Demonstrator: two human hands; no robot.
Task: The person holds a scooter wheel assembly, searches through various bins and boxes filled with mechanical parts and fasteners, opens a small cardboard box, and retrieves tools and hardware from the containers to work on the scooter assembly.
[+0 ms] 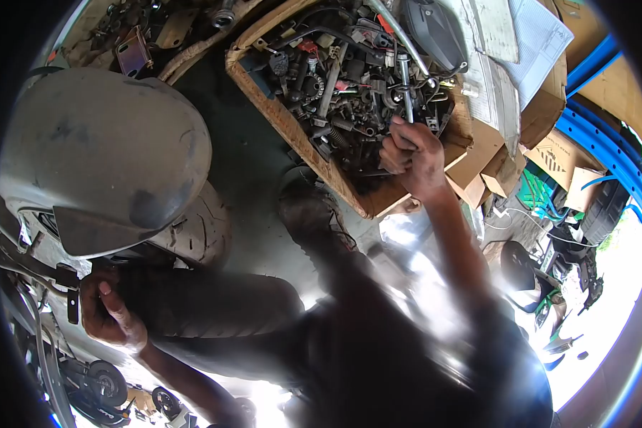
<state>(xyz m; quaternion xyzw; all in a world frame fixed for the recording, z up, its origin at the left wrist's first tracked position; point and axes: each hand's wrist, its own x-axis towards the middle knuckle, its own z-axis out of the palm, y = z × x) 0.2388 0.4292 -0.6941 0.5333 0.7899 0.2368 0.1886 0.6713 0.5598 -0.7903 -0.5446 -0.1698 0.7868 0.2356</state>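
Observation:
My right hand (415, 155) is over the near side of a wooden-edged box (285, 125) of loose metal parts. Its fingers are curled round the lower end of a shiny metal rod (406, 89), which points away from me; its exact kind I cannot tell. My left hand (113, 315) is at the lower left, fingers curled, beside a small black bracket (72, 305) with a hole in it. What those fingers hold, if anything, is hidden. Just above that hand sits a dusty, rounded grey-brown motorcycle body part (107, 157).
A long chrome tube (399, 36) and a black plastic cover (435, 36) lie across the box's far right side. Cardboard boxes (488, 153) and a blue metal rack (599, 143) stand at right. A tyre (200, 228) is below the body part. My shoe (310, 207) is near the box.

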